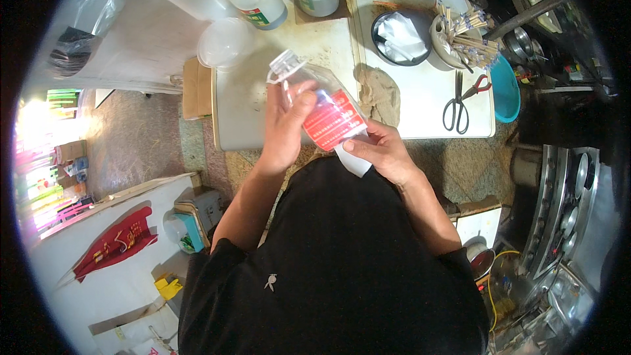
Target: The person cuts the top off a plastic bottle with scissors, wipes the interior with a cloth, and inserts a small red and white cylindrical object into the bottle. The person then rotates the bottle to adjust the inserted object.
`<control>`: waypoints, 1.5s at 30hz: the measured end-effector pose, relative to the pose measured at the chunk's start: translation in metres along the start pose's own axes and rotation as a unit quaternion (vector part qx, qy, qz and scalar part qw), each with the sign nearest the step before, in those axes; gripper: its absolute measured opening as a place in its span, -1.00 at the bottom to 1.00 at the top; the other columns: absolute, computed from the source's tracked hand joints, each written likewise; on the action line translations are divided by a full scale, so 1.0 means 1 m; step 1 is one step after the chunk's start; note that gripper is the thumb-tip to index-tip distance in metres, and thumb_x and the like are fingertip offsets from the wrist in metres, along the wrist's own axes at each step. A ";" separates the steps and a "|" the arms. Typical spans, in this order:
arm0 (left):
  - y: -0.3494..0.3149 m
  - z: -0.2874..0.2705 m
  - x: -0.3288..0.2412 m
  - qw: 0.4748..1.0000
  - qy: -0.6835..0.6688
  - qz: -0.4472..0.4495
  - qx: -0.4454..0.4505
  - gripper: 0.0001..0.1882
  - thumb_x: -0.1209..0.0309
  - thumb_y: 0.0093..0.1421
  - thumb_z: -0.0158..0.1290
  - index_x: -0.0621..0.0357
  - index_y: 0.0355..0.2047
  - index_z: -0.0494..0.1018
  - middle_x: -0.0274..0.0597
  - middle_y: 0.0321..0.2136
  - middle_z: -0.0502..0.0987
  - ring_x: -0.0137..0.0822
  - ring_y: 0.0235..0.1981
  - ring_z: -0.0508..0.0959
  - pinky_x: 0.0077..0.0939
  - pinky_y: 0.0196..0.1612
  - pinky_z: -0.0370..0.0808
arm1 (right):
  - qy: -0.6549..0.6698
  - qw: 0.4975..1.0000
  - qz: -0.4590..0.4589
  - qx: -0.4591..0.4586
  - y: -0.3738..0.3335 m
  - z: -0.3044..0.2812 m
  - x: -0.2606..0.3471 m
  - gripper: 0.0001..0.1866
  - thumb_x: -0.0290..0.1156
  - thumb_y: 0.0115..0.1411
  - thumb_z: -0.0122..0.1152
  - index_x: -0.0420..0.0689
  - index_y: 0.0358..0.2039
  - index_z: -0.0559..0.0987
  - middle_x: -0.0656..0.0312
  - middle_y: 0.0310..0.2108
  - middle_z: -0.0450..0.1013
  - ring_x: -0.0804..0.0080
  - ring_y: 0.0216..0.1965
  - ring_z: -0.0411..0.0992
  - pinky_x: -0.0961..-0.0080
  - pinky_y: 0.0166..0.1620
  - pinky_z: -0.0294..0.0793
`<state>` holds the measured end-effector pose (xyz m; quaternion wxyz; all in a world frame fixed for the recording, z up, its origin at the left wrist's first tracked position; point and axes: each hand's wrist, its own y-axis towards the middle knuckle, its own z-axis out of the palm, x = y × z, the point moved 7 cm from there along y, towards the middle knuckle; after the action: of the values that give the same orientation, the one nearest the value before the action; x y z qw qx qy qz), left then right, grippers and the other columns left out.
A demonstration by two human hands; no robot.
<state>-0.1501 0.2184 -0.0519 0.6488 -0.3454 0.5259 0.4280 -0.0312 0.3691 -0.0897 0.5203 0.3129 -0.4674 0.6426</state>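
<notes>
A clear plastic bottle (340, 90) with a white cap and carrying loop is held tilted in front of my chest, its cap toward the upper left. My left hand (289, 118) wraps round its side below the neck, thumb lying across the front. A red label (333, 120) with white print covers the lower part. At that end my right hand (388, 152) pinches, thumb on top, a white paper-like flap (353, 160) that hangs from the label's edge. Whether the flap is the label's peeled back cannot be told. My right fingers are partly hidden behind the bottle.
Beyond my hands, a white table holds a crumpled tan cloth (379, 95), black scissors (455, 105), red-handled pliers (476, 87), a dark bowl (374, 29) and a container of wooden sticks (447, 45). Jugs (259, 0) and a clear tub (225, 43) stand at the far left.
</notes>
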 end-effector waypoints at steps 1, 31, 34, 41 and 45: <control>-0.002 0.004 -0.002 0.999 -0.008 -0.028 0.024 -0.22 0.11 0.41 0.17 0.14 0.45 0.05 0.01 0.22 0.38 -0.14 0.23 0.49 -0.14 0.28 0.49 | 0.015 1.000 0.002 -0.006 0.001 -0.001 -0.001 -0.53 -0.42 0.28 0.48 -0.21 0.17 0.59 0.31 -0.05 0.60 0.59 -0.03 0.52 0.50 0.08 0.54; -0.015 0.045 -0.050 0.989 -0.053 0.043 0.130 0.25 0.36 0.01 0.54 0.19 0.50 -0.13 0.05 0.29 0.32 -0.15 0.31 0.41 -0.16 0.31 0.44 | 0.180 0.977 -0.110 0.011 0.007 0.010 0.035 -0.45 -0.45 0.11 0.60 -0.19 0.12 0.61 0.30 -0.02 0.64 0.57 -0.03 0.56 0.48 0.10 0.53; -0.012 0.043 -0.044 0.990 -0.070 -0.007 0.120 0.17 0.37 0.07 0.50 0.21 0.49 -0.09 0.04 0.26 0.37 -0.17 0.26 0.47 -0.20 0.28 0.47 | 0.162 0.981 -0.108 0.004 0.009 0.008 0.029 -0.50 -0.47 0.15 0.57 -0.18 0.10 0.62 0.29 -0.02 0.64 0.57 -0.03 0.56 0.50 0.10 0.52; -0.006 0.038 -0.033 0.992 -0.081 -0.023 0.095 0.05 0.36 0.15 0.43 0.21 0.47 -0.02 0.06 0.24 0.37 -0.18 0.26 0.46 -0.16 0.29 0.46 | 0.177 0.979 -0.095 -0.032 0.012 0.012 0.028 -0.55 -0.49 0.19 0.53 -0.18 0.09 0.62 0.29 -0.03 0.64 0.58 -0.04 0.55 0.52 0.10 0.52; -0.004 0.033 -0.036 0.990 -0.109 -0.013 0.093 0.05 0.33 0.14 0.44 0.20 0.47 -0.01 0.08 0.27 0.33 -0.13 0.30 0.40 -0.10 0.32 0.42 | 0.144 0.982 -0.106 -0.052 0.008 0.011 0.032 -0.54 -0.52 0.19 0.53 -0.18 0.10 0.61 0.29 -0.04 0.64 0.58 -0.06 0.56 0.51 0.08 0.54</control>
<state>-0.1367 0.2401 -0.0098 0.7373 -0.2417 0.4845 0.4040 -0.0487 0.3711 -0.0595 0.6631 0.2370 -0.3846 0.5968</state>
